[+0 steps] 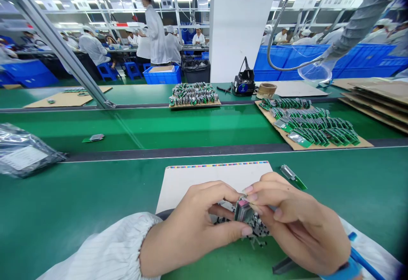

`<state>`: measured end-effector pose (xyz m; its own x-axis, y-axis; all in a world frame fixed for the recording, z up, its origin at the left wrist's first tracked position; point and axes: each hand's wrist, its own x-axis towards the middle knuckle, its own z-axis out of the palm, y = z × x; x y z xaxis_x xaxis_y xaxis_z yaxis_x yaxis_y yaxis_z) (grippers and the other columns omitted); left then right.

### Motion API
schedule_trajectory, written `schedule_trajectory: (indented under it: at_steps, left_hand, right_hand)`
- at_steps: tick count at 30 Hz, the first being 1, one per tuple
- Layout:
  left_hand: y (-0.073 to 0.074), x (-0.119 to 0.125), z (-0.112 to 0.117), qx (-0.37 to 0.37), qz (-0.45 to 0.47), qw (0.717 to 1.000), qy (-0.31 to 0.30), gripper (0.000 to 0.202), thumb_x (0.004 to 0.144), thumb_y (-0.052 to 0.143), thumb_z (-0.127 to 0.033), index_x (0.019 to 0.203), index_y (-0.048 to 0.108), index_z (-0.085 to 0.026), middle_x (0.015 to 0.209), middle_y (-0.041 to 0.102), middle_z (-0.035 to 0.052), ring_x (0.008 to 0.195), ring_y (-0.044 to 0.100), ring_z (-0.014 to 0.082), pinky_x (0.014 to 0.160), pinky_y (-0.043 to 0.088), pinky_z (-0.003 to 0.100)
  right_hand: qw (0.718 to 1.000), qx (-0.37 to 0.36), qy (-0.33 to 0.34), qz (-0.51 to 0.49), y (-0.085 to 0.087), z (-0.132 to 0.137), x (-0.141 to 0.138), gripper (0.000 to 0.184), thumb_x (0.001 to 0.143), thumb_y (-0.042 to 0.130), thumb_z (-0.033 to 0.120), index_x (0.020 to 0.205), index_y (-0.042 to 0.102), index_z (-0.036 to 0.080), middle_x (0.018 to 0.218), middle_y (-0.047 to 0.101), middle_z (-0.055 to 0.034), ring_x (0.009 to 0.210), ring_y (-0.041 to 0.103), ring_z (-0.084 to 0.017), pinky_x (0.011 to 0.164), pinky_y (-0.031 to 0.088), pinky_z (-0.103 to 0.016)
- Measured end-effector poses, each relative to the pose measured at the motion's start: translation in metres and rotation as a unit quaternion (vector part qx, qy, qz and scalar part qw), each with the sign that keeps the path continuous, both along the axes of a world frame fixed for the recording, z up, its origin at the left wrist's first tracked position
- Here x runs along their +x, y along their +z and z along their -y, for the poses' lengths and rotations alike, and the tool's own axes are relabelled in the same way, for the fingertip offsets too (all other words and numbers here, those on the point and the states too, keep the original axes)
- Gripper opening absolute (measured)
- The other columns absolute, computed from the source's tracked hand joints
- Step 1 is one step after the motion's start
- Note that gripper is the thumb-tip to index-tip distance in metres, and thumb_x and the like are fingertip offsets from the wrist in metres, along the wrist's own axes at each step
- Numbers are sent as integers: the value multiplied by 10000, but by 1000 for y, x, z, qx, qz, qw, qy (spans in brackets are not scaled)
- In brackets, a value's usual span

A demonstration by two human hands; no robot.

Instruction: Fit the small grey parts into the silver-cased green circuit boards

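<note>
Fingers (pixel 251 197) of left hand (pixel 191 224) and right hand (pixel 299 224) are pinched tight on 1 small module (pixel 244 210), lower centre of frame. It's standing roughly upright, pink end up, over the near edge of the white card (pixel 197 180). Green tabletop (pixel 79 203) is open both sides.

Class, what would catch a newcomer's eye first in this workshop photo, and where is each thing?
Lowest and nearest, the left hand and right hand pinch a small pink-topped module together above a white card. Farther off at the right, rows of green circuit boards lie on a cardboard sheet.
</note>
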<state>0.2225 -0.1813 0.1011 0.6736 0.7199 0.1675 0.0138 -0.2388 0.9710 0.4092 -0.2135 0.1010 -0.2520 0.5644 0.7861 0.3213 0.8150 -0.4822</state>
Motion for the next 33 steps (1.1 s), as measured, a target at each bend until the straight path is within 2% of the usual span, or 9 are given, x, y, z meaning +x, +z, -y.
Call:
schedule_trajectory:
  at_steps: [7, 15, 19, 22, 26, 33]
  left_hand:
    - [-4, 0, 0, -8, 5, 1000, 1, 210, 740, 748, -200, 919, 644, -165, 909, 620, 39, 819, 632, 145, 720, 615, 244]
    - [-5, -1, 0, 45, -7, 999, 9, 190, 765, 721, -178, 937, 640, -179, 919, 637, 37, 852, 633, 147, 716, 609, 219]
    - [-3, -1, 0, 45, -4, 999, 13, 198, 773, 714, -168, 948, 626, -199, 943, 633, 20, 867, 638, 135, 737, 606, 215]
    - [-2, 0, 0, 55, -10, 998, 13, 190, 775, 712, -167, 941, 623, -193, 940, 639, 19, 867, 641, 132, 737, 602, 209]
    - [-1, 0, 1, 102, -22, 994, 18, 185, 771, 708, -139, 931, 623, -173, 927, 654, 28, 852, 645, 125, 720, 581, 181]
    - [0, -3, 1, 247, -73, 966, 26, 200, 802, 687, -145, 977, 596, -175, 913, 651, 2, 800, 616, 92, 734, 497, 155]
  right_hand:
    - [987, -86, 23, -137, -14, 4, -7, 344, 777, 498, -107, 899, 487, 214, 894, 665, 14, 886, 635, -162, 858, 499, -357]
    - [997, -40, 14, -71, -11, 5, -7, 380, 769, 476, -132, 955, 472, 200, 915, 642, -3, 906, 622, -161, 862, 495, -365]
    - [991, -77, 41, -102, -13, 5, -6, 459, 771, 524, -117, 1075, 478, 225, 1045, 631, -10, 981, 597, -169, 941, 455, -370]
    - [982, -116, 68, -132, -16, 5, -4, 483, 793, 523, -112, 1114, 479, 246, 1066, 620, -4, 1012, 580, -172, 944, 450, -356]
    - [975, -138, 79, -154, -19, 7, -3, 482, 814, 521, -109, 1122, 483, 260, 1044, 617, 3, 1001, 578, -166, 924, 462, -331]
    - [974, -157, 72, -149, -20, 7, -4, 435, 840, 540, -73, 1097, 488, 275, 1004, 612, 5, 964, 578, -162, 870, 476, -315]
